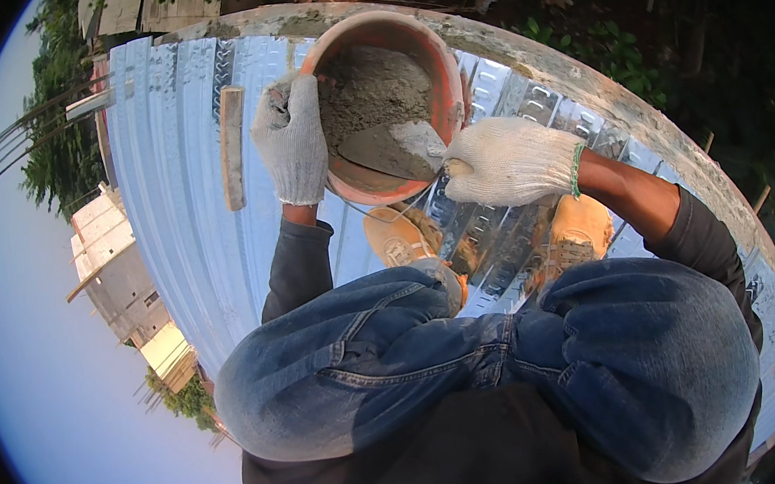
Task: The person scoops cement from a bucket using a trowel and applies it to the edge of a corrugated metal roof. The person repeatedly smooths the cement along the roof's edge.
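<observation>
An orange-red bucket [447,68] stands in front of my boots, its inside coated with grey mortar [377,84]. My left hand [292,139], in a pale knitted glove, is closed on the bucket's left rim. My right hand [508,160], gloved the same way with a green cuff edge, is a fist at the lower right rim. A trowel [386,155] lies with its blade in the bucket, partly smeared with mortar. Its handle is hidden inside my right fist.
Ribbed metal decking [200,185] lies under me, with a wooden strip [233,148] left of the bucket. A rough concrete edge [616,94] curves along the far and right sides, with plants and a drop beyond. My tan boots [582,223] stand close behind the bucket.
</observation>
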Demonstrator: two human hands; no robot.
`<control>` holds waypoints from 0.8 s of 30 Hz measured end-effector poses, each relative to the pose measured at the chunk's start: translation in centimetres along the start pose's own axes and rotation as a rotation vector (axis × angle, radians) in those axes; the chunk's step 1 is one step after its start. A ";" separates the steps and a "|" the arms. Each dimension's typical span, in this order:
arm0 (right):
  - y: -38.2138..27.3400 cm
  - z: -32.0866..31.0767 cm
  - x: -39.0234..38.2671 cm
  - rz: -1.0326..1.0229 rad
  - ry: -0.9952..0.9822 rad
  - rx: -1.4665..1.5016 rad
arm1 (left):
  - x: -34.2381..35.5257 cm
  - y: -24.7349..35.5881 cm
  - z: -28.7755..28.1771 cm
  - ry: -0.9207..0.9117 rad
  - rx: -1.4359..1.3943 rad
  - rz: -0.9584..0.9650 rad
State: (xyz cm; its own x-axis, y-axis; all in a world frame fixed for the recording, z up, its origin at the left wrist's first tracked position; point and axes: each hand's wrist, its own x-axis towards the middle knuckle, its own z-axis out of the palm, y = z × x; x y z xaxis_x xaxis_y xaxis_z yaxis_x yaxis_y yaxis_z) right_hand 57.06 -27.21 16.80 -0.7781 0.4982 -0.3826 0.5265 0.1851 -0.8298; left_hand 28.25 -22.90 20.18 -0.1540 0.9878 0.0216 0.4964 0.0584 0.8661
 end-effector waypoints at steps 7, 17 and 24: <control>-1.3 -1.6 -2.8 -0.002 0.391 -0.223 | 0.1 -1.4 -1.5 0.024 0.058 0.073; 1.6 0.6 -0.8 -0.129 0.136 0.030 | 0.3 -1.1 -0.6 0.017 0.003 0.043; 1.0 -1.7 -4.1 0.120 -0.100 0.625 | 0.8 -3.3 -3.6 0.047 -0.032 0.009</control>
State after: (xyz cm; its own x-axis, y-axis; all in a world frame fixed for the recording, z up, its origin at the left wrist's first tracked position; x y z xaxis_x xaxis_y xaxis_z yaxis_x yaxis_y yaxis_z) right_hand 61.39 -27.59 18.20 -0.7702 0.3977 -0.4986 0.3364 -0.4108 -0.8474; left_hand 23.38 -22.79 19.10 -0.1903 0.9803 0.0522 0.4705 0.0444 0.8813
